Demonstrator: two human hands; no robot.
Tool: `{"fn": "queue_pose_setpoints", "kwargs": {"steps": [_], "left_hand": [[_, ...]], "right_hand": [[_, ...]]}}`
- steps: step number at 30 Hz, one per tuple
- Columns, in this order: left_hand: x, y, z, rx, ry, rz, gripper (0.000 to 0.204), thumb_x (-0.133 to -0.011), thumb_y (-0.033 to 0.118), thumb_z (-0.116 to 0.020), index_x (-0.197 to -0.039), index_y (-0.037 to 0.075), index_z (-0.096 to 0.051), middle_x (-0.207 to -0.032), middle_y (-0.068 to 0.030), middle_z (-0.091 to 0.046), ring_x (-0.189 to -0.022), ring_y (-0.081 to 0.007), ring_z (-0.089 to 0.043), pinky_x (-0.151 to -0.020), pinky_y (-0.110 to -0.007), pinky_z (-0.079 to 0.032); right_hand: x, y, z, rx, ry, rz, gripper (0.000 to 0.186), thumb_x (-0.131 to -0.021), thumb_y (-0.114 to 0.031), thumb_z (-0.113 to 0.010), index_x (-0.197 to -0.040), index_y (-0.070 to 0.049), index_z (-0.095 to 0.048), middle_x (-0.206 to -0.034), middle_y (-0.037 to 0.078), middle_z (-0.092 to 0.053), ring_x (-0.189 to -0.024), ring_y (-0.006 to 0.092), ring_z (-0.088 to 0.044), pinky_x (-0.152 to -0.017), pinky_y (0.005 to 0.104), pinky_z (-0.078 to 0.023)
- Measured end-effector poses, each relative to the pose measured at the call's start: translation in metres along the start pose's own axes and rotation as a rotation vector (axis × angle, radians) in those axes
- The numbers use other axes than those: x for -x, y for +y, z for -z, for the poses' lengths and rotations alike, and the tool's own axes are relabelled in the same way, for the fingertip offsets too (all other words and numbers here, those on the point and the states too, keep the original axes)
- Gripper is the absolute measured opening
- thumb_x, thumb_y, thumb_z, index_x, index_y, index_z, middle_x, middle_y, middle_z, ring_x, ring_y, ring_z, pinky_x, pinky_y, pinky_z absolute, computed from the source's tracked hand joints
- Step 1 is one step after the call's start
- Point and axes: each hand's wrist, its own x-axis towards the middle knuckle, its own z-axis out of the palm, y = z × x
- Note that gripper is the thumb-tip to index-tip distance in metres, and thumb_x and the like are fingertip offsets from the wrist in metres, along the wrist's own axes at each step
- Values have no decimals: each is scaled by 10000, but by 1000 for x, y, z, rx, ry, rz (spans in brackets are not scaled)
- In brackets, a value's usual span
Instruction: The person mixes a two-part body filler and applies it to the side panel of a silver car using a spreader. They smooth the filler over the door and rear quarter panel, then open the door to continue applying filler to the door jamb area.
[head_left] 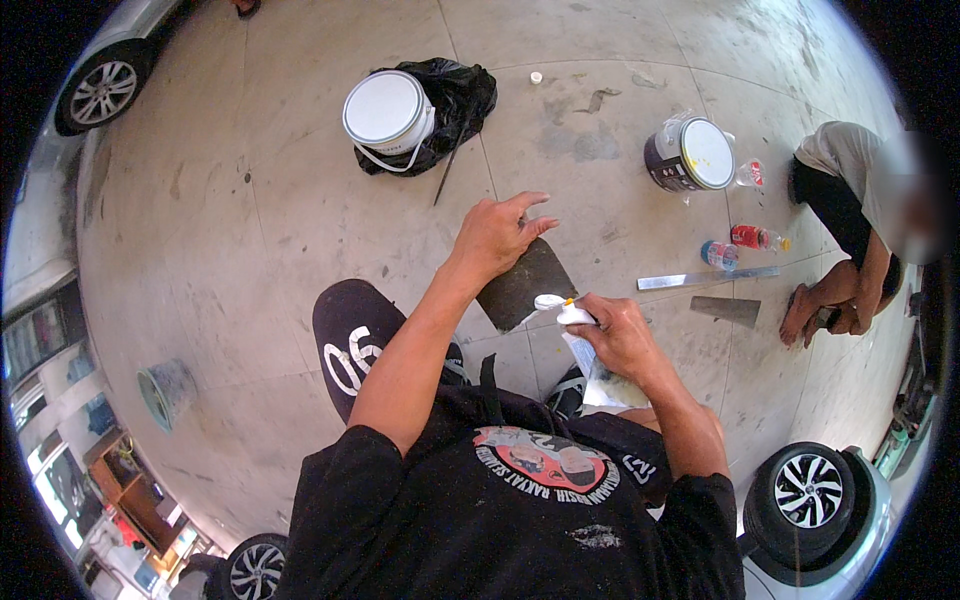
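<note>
My left hand [496, 236] is over the far edge of a dark square plate [520, 280]. Its thumb and index finger stretch out with a gap between them; the other fingers are hidden. My right hand [622, 335] is closed around a small white tube [577, 315] with an orange-yellow tip, held close to the plate's right corner. A blob of white paste [548, 301] is at that corner, and a white streak runs along the plate's near edge. Below the right hand is a pale sheet or bag [590, 365], partly covered by the hand.
A white-lidded pail [385, 108] sits on black plastic, with a thin dark stick [446, 172] beside it. To the right are another pail [688, 155], bottles [752, 237], a metal ruler [707, 278] and a grey flat blade [725, 310]. A person [845, 220] crouches at far right.
</note>
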Motion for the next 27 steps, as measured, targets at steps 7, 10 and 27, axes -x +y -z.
{"fn": "queue_pose_setpoints", "kwargs": {"steps": [7,10,27], "left_hand": [[0,-5,-5,18,44,-72,393,-786,380,-669,-1048,89,-643,-615,-178,-571,-560,-317,-564,-547,-371,-443],[0,-3,-4,36,22,-44,396,-783,382,-671,-1052,93,-643,-624,-178,-576,-563,-318,-563,-552,-372,-444],[3,3,-7,141,-4,-23,401,-787,360,-682,-1080,89,-641,-546,-131,-521,-493,-215,-460,-520,-338,-412]], "right_hand": [[1,-3,2,-40,-10,-26,205,-715,-95,-698,-868,3,-602,-752,194,-629,-672,339,-619,-600,368,-467],[2,-1,3,-43,-36,-39,203,-713,-94,-697,-867,2,-606,-735,191,-625,-654,326,-616,-594,357,-464],[6,-6,9,-361,-133,-249,177,-691,-65,-707,-840,0,-636,-670,57,-629,-585,96,-550,-552,268,-434]]}}
